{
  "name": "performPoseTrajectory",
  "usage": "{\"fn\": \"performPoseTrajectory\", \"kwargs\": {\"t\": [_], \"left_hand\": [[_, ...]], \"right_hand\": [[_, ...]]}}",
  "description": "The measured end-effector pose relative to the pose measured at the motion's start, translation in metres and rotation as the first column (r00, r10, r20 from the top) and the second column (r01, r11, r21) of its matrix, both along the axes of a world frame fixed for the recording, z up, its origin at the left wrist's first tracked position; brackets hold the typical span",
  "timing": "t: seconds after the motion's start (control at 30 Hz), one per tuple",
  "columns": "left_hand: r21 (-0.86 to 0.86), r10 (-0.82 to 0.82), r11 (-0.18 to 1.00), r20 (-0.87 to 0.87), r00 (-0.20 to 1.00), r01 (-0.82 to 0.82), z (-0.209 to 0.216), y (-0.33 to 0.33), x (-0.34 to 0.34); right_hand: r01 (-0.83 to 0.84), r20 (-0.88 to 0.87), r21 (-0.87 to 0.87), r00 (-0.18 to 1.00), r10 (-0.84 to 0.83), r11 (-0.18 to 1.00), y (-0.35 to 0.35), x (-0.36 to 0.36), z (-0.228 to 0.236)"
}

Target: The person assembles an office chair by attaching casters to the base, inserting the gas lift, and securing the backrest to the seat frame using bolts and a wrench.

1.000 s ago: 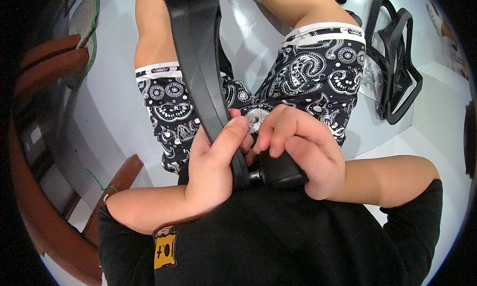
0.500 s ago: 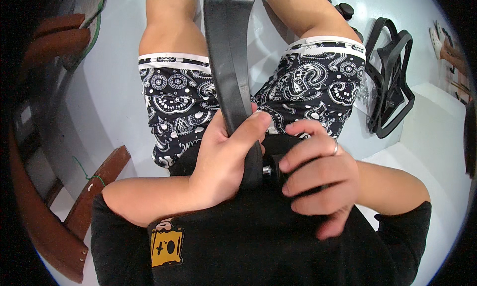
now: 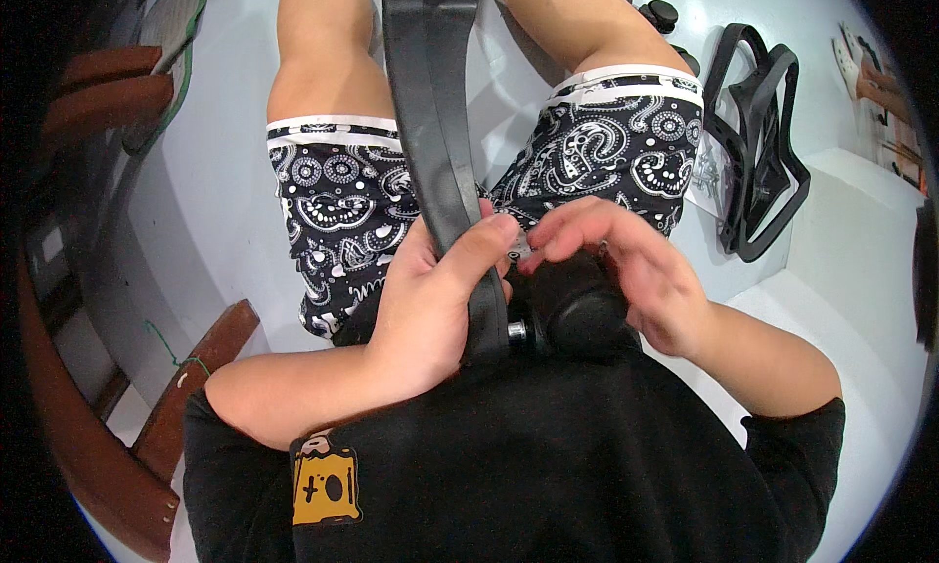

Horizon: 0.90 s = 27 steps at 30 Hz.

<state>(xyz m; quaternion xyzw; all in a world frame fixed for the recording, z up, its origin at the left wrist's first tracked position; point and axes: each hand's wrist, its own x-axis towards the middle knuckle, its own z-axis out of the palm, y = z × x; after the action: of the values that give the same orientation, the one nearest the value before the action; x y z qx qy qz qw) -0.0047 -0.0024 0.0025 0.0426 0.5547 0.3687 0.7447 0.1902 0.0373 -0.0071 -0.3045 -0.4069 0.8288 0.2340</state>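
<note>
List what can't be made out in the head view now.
All in the head view:
- Long black bar: far end cut off by the top edge.
- Left hand: most fingers hidden behind the bar.
- Right hand: blurred; its contact with the black caster is unclear.
- Metal stem: ends hidden by bar and caster.
- Clear bag: contents too small to identify, partly covered by black frames.

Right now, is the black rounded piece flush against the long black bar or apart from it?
Apart: a short bit of shiny metal stem shows between the black rounded piece and the long black bar.
</note>
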Motion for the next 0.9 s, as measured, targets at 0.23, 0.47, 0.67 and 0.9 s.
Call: {"fn": "performPoseTrajectory", "kwargs": {"t": [0.23, 0.47, 0.67, 0.9], "left_hand": [[0.023, 0.130, 0.991, 0.053, 0.990, -0.132, 0.005, 0.000, 0.002], [0.001, 0.059, 0.998, -0.063, 0.996, -0.059, 0.009, 0.000, 0.001], [-0.045, 0.068, 0.996, -0.161, 0.985, -0.076, 0.017, 0.009, 0.001], [-0.025, 0.081, 0.996, -0.145, 0.986, -0.085, 0.017, 0.014, -0.003]], "right_hand": [[-0.139, 0.155, 0.800, 0.988, 0.022, 0.584, -0.001, -0.004, -0.002], [0.107, -0.105, 0.812, 0.994, -0.038, 0.573, 0.007, -0.027, -0.014], [0.142, -0.030, 0.695, 0.985, -0.169, 0.704, -0.002, -0.037, -0.012], [0.270, 0.026, 0.527, 0.943, -0.333, 0.806, -0.013, -0.050, -0.007]]}}
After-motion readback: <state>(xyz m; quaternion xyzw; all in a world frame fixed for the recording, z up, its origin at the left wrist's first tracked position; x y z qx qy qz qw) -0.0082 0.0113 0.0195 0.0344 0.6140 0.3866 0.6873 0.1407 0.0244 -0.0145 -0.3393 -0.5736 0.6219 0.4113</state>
